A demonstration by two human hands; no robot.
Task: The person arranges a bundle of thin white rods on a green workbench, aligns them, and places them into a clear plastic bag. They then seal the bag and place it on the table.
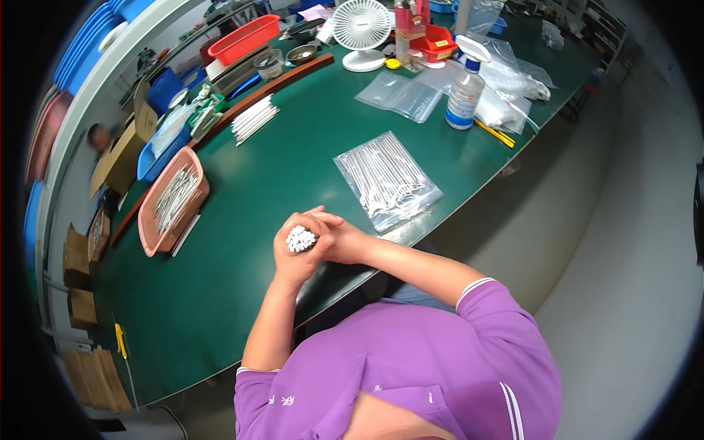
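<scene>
A tight bundle of thin white rods (301, 239) is gripped in my left hand (288, 265), its round ends facing up between thumb and fingers. Pressed against it from the right, my right hand (345, 242) closes round the bundle's far side; its palm and the bundle's lower part are hidden. Both hands are together over the table's near edge. Just beyond them lies a clear plastic bag (389, 180) filled with similar white rods in a row. To the left, a pink plastic basket (152, 209) holds many loose, thin rods.
A loose pile of white sticks (254, 119) lies on the green table (242, 198) farther back. Beyond the filled bag are flat empty bags (400, 95), a spray bottle (464, 95) and a white fan (361, 33). A yellow-handled tool (120, 341) rests at the left edge.
</scene>
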